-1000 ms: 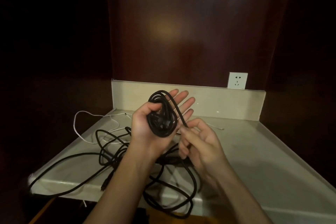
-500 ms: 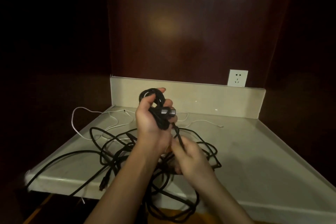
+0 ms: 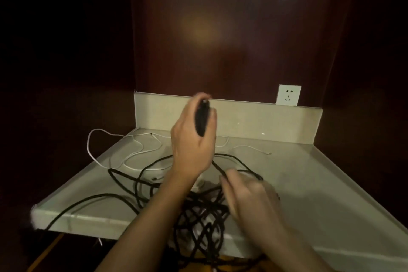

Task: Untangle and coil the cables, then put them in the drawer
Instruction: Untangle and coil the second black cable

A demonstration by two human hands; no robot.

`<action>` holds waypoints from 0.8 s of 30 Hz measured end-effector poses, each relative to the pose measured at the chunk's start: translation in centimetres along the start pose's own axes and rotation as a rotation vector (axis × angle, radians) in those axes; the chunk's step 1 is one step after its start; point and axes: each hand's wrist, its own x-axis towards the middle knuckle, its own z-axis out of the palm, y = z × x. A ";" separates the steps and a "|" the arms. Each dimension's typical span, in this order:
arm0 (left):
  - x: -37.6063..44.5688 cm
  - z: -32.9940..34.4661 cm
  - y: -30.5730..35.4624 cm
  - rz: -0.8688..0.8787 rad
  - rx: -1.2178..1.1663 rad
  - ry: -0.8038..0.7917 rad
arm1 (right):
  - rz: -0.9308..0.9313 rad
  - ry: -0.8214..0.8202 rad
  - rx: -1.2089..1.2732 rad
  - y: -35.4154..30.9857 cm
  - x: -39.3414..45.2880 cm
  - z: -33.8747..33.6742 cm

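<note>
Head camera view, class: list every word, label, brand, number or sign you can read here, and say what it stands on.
None: no readable text anywhere.
Wall socket: only plug holes, no lettering.
Black cable gripped in the left hand: no legible marking, blurred.
White cable on the counter: no print visible.

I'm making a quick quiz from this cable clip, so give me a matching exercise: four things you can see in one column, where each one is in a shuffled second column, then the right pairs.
Things:
1. black coil
2. white cable
3. wall socket
4. black tangle

Places:
A. on the wall above the counter's back lip, at the right
B. gripped in the raised left hand
C. spread loose over the counter's rear left
D. heaped at the counter's front edge, by the right hand

Pairs: 1-B, 2-C, 3-A, 4-D
</note>
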 end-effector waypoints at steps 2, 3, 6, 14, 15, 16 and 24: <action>-0.2 -0.7 -1.0 0.003 0.256 -0.288 | -0.176 0.009 -0.036 1.8 1.5 -1.9; -0.4 -1.0 -1.3 -0.050 0.253 -0.422 | -0.260 -0.016 -0.008 2.5 2.5 -2.8; -0.7 -1.7 -1.5 -0.231 -0.023 -0.677 | -0.386 -0.102 0.082 3.4 5.1 -4.9; -1.8 -3.5 0.3 -0.525 -0.447 -1.003 | -0.173 -0.331 0.576 1.8 8.2 -7.3; -1.6 -3.9 0.7 -0.527 -0.467 -1.049 | -0.151 -0.364 0.605 1.8 8.5 -7.4; -1.4 -4.3 0.9 -0.526 -0.486 -1.090 | -0.120 -0.405 0.666 1.9 8.8 -7.6; -1.9 -4.0 1.7 -0.804 -0.752 -0.783 | 0.206 0.192 0.535 0.2 6.1 -3.4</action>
